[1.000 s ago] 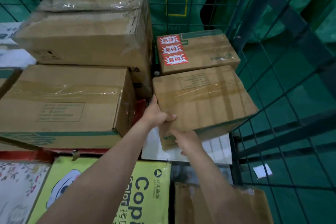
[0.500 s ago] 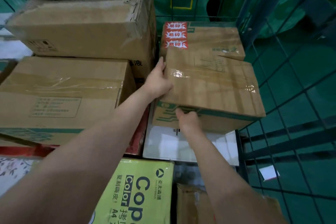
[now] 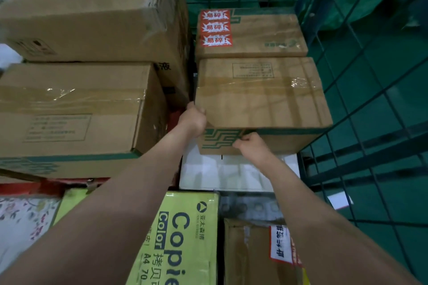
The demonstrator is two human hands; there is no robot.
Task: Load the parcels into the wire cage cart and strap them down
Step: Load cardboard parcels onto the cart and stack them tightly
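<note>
cardboard parcel (image 3: 261, 99) beyond curled fingers sits in wire cage cart (image 3: 370, 146); left hand (image 3: 193, 120), right hand (image 3: 251, 146) grip it; strapping outstanding.

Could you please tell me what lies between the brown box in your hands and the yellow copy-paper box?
A white parcel, partly under the brown box, as the head view shows.

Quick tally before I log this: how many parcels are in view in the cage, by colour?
Brown cardboard boxes: 5
White parcel: 1
Yellow-green copy-paper box: 1
Floral-print parcel: 1
Total: 8 in clear view; partly hidden ones left out.
</note>
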